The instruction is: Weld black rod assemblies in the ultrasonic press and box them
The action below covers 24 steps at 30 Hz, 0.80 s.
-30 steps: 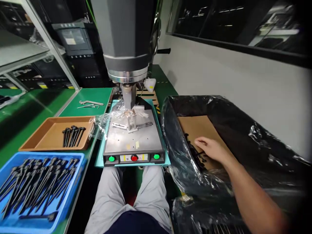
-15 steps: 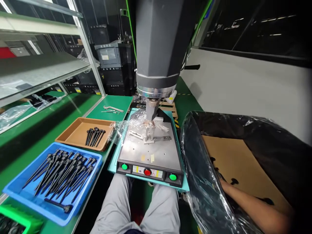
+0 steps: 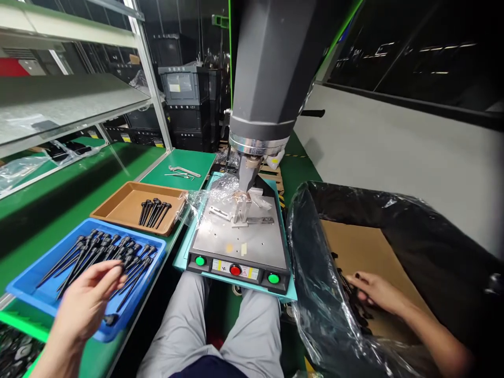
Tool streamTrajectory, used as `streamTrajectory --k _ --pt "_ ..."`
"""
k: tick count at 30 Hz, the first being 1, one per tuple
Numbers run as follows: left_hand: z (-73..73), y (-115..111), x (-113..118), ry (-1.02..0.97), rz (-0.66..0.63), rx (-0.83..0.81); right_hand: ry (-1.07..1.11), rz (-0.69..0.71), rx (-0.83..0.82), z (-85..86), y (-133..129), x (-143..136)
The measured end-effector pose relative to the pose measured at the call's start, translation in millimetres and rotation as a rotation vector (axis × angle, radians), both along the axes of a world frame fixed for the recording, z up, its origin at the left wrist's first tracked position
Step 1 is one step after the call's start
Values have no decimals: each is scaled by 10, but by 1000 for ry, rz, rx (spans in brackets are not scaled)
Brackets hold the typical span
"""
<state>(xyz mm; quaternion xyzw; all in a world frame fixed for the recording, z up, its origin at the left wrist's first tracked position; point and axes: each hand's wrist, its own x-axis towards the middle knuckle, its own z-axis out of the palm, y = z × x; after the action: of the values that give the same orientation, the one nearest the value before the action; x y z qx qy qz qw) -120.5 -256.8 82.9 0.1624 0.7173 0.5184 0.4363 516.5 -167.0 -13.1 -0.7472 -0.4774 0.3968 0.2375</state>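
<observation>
My left hand [image 3: 88, 296] is closed in a pinch over the front of a blue tray [image 3: 19, 291]. Between thumb and forefinger shows a small round black part [image 3: 119, 266]; the rest is hidden. Many black knob-headed spikes [image 3: 84, 257] lie heaped in that tray. My right hand [image 3: 376, 293] is inside a box lined with black plastic [image 3: 315, 294], its fingers bent together at a dark piece I cannot make out clearly. Slim black parts [image 3: 350, 294] lie just beneath those fingers, along the liner's left wall.
Ahead stands a press-like machine [image 3: 268, 68], its tip over a metal fixture [image 3: 241, 207] on a steel plate [image 3: 224, 241] with green buttons and a red one [image 3: 235, 270]. A brown tray [image 3: 114, 202] holds several spikes. Wrenches [image 3: 183, 171] lie on the green table [image 3: 157, 181].
My left hand has come into view over the blue tray, pinching a small black part. My right hand has risen from behind the liner's edge and now shows fully.
</observation>
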Motion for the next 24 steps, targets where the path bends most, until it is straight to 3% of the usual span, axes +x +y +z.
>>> streamTrajectory --k 2,4,6,8,12,16,20,24 --pt "-109 77 210 -86 -101 213 -100 -161 168 240 -93 -2" --pt "-186 201 489 -221 -245 278 -178 -385 433 482 -240 -137" --pt "-220 336 770 -365 -336 266 -34 -550 661 657 -429 -419" --pt "-231 456 1005 -507 -410 275 220 -524 751 729 -639 -822" --pt "-276 585 1317 -752 -532 286 629 -300 572 618 -991 -1784" --pt "-354 539 1499 -872 -571 294 835 -160 544 408 -1070 -2559" --pt "-394 437 1571 -922 -546 358 1021 -148 576 261 -1007 -2964" --pt "-385 405 1554 -903 -468 438 1155 -184 504 150 -1022 -3154"
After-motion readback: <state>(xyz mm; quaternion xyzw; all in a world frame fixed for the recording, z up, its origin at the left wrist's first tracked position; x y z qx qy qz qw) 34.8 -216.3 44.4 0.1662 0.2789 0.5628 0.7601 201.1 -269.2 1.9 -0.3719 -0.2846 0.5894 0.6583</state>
